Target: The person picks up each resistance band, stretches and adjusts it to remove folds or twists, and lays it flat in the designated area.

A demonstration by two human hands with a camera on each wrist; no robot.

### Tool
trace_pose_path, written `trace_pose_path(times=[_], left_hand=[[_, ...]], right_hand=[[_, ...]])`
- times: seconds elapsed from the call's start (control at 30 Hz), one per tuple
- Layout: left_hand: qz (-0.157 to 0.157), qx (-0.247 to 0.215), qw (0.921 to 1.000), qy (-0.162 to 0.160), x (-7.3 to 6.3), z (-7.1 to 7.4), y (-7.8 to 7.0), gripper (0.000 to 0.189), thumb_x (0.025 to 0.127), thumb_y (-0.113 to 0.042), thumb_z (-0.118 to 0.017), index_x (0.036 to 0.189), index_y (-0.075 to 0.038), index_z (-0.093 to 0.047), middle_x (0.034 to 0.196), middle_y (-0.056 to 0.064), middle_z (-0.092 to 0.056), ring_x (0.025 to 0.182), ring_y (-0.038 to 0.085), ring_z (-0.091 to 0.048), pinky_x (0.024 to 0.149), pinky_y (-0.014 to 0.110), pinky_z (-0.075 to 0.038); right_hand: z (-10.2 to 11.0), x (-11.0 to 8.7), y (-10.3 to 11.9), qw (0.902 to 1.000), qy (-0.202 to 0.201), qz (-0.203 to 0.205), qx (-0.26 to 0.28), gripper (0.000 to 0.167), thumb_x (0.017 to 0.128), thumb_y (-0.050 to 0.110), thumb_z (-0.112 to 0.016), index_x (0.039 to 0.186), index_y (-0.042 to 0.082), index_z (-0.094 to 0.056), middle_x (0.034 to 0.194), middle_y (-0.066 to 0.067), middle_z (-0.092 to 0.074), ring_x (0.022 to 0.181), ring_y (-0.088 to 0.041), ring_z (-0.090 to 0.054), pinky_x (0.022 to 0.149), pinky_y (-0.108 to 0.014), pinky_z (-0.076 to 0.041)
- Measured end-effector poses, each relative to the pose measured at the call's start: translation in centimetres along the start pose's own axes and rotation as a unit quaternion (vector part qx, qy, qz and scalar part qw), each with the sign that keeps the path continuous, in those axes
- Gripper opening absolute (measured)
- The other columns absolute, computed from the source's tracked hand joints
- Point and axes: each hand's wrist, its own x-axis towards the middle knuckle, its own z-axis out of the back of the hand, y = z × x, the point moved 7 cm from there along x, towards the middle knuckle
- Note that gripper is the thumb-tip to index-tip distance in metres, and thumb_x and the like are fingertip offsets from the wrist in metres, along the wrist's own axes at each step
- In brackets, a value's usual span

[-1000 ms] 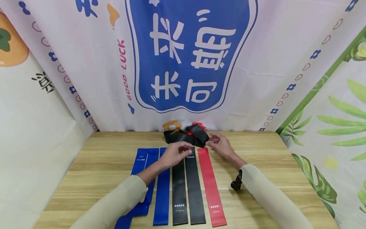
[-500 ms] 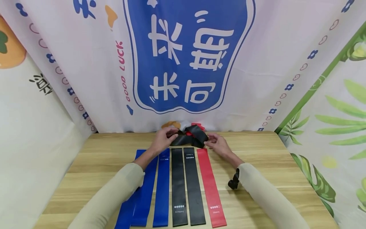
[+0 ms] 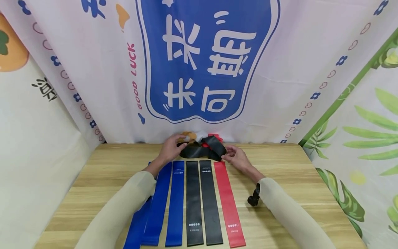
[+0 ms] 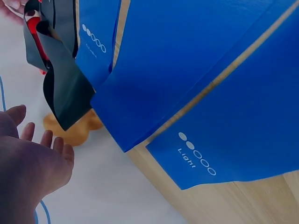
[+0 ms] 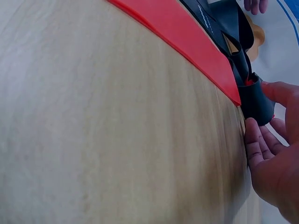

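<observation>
A loose tangle of black resistance bands (image 3: 214, 145) with red resistance bands (image 3: 214, 136) among them lies at the back of the table. My left hand (image 3: 171, 147) is at its left end, fingers spread; the left wrist view shows that hand (image 4: 37, 158) apart from the black band (image 4: 67, 86). At the right end is my right hand (image 3: 237, 157). In the right wrist view, the thumb and fingers of this hand (image 5: 275, 144) stand loosely around the looped end of a black band (image 5: 257, 102), touching it.
In front of the tangle, flat bands lie side by side: blue bands (image 3: 175, 207), black bands (image 3: 194, 200) and a red band (image 3: 230, 204) marked Heavy. Beneath them is a wooden table (image 3: 280, 166). A printed cloth (image 3: 109, 69) hangs along the table's back edge.
My left hand has moved left and back, from over the flat black bands to the tangle's left end. My right hand stays at the right end. The tangle's left part has shifted slightly.
</observation>
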Motion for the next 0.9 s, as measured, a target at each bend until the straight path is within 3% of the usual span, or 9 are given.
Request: trace_pose_path(times=[0.33, 0.5, 0.67, 0.77, 0.9], left_hand=[[0.096, -0.057, 0.9937, 0.016, 0.7, -0.8, 2.3, 0.041, 0.111, -0.026, -0.056, 0.141, 0.003, -0.062, 0.139, 0.022, -0.064, 0.125, 0.037, -0.06, 0.109, 0.051, -0.05], [0.159, -0.1, 0.9818, 0.025, 0.7, -1.1, 3.4, 0.044, 0.114, -0.031, -0.048, 0.14, 0.001, -0.06, 0.141, 0.021, -0.061, 0.118, 0.034, -0.054, 0.103, 0.046, -0.047], [0.215, -0.151, 0.9642, 0.039, 0.7, -1.6, 4.4, 0.044, 0.115, -0.032, -0.045, 0.143, 0.0, -0.059, 0.145, 0.02, -0.056, 0.121, 0.033, -0.051, 0.103, 0.044, -0.045], [0.23, -0.17, 0.9569, 0.049, 0.7, -1.8, 4.6, 0.043, 0.115, -0.029, -0.045, 0.145, -0.002, -0.058, 0.15, 0.019, -0.053, 0.127, 0.034, -0.049, 0.11, 0.046, -0.043], [0.223, -0.159, 0.9595, 0.065, 1.0, -2.0, 4.6, 0.039, 0.114, -0.023, -0.049, 0.145, -0.003, -0.06, 0.153, 0.019, -0.052, 0.135, 0.035, -0.048, 0.116, 0.05, -0.041]], right_hand=[[-0.3, 0.1, -0.1, 1.0, -0.006, 0.002, 0.003, 0.048, 0.095, 0.006, -0.078, 0.14, 0.0, -0.064, 0.122, -0.02, -0.069, 0.099, -0.025, -0.068, 0.071, -0.027, -0.058], [-0.4, 0.3, 0.1, 0.9998, -0.013, 0.009, -0.013, 0.042, 0.092, 0.002, -0.08, 0.132, -0.002, -0.068, 0.115, -0.018, -0.071, 0.094, -0.022, -0.068, 0.068, -0.025, -0.057], [-0.5, 0.4, 0.1, 0.9995, -0.016, 0.007, -0.025, 0.036, 0.092, 0.004, -0.081, 0.125, -0.001, -0.07, 0.111, -0.016, -0.072, 0.093, -0.022, -0.067, 0.068, -0.025, -0.057], [-0.5, 0.5, 0.2, 0.9996, -0.017, 0.003, -0.023, 0.032, 0.092, 0.005, -0.082, 0.121, -0.001, -0.07, 0.108, -0.015, -0.072, 0.092, -0.023, -0.066, 0.068, -0.026, -0.057], [-0.5, 0.6, 0.5, 0.9996, -0.021, 0.005, -0.021, 0.027, 0.091, 0.004, -0.082, 0.116, 0.0, -0.071, 0.105, -0.014, -0.071, 0.09, -0.023, -0.066, 0.069, -0.026, -0.055]])
